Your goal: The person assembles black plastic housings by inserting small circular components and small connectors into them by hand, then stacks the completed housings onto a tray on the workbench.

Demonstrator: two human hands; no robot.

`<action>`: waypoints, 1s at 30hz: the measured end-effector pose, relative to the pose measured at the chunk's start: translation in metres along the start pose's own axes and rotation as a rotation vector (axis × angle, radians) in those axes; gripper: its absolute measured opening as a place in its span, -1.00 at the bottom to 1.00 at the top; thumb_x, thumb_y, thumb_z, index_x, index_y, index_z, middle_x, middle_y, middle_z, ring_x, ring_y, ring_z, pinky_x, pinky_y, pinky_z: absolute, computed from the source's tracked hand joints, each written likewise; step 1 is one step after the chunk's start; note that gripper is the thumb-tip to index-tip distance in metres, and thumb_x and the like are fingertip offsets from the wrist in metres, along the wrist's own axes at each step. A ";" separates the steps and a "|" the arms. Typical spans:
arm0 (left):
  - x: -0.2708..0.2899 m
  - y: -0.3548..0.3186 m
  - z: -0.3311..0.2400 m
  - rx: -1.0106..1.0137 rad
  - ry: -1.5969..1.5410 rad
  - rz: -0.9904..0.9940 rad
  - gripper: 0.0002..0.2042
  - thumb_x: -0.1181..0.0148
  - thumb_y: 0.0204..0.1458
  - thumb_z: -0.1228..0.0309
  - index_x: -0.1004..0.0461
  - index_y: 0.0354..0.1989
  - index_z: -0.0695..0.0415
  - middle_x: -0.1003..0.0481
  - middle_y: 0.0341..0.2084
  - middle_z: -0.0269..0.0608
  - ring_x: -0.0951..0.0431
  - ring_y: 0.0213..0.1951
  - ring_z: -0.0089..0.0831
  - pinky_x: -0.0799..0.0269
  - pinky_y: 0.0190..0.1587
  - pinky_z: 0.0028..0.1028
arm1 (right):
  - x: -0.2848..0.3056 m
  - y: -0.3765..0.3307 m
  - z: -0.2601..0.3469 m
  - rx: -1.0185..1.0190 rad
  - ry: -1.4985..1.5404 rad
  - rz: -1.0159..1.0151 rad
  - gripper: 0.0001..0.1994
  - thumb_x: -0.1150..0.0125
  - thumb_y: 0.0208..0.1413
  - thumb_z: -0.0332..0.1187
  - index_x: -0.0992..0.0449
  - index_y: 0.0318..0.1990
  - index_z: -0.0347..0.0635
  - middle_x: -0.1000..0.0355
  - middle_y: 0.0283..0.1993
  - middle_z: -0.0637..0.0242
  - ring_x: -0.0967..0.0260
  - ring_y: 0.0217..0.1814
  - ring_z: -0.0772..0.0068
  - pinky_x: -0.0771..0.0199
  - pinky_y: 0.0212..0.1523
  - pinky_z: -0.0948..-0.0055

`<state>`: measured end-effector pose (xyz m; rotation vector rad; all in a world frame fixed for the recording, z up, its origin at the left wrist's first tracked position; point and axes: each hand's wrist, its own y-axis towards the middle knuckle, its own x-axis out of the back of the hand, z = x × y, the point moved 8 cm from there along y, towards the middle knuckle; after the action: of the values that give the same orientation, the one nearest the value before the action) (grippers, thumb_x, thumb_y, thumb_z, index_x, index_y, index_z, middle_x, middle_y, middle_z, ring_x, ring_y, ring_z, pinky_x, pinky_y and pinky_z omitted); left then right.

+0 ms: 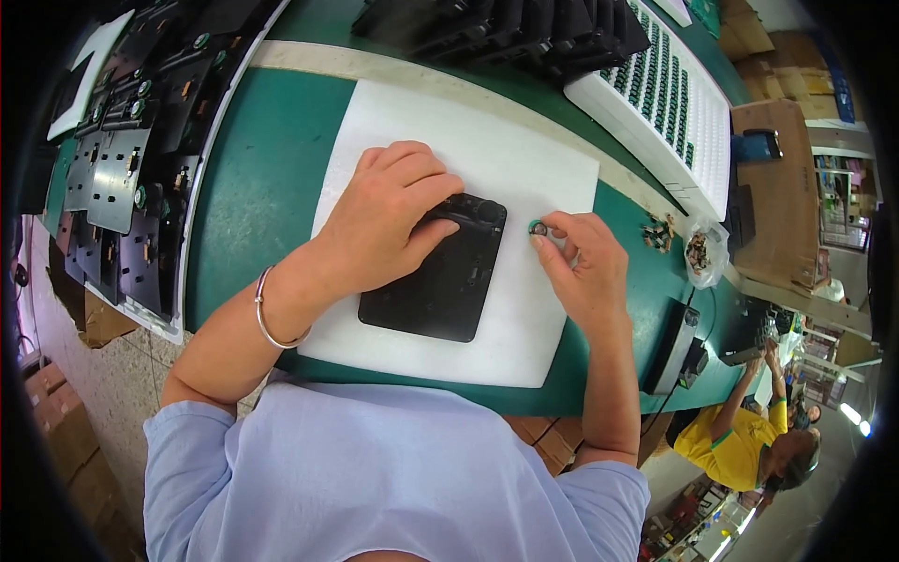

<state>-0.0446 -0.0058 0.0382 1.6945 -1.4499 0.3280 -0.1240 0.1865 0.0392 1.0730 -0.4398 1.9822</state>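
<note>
A flat black plastic panel (pixel 431 290) with rounded corners lies on a white foam sheet (pixel 524 347) in front of me. My left hand (pixel 389 220) is closed over the panel's top left edge, its thumb resting on the face and its fingers bent round the far side. What sits under those fingers is hidden. Just right of the panel's upper corner, my right hand (pixel 595 267) pinches a small round component (pixel 537 228) with a green rim between thumb and fingertip. The component is held apart from the panel.
At the back right stands a white tray (pixel 623 129) with rows of small green components. Small parts (pixel 658 232) lie beside a plastic bag (pixel 707 260). Black panels (pixel 524 33) are stacked behind; more panels (pixel 112 178) fill a left tray. A person in yellow (pixel 735 440) works at right.
</note>
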 end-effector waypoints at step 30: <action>-0.001 -0.001 0.003 0.042 -0.028 0.029 -0.64 -0.38 -0.22 0.52 -0.52 -0.16 0.14 -0.48 -0.18 -0.19 -0.42 0.04 -0.16 -0.27 0.08 -0.22 | -0.019 0.025 0.046 0.142 0.137 0.051 -0.81 -0.38 0.01 -0.48 -0.60 -0.19 -0.18 -0.52 -0.27 0.29 -0.43 -0.43 0.44 -0.49 -0.44 0.52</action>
<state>-0.0449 -0.0073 0.0350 1.7188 -1.4988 0.3546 -0.1141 0.1330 0.0517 1.0134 -0.2589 2.1432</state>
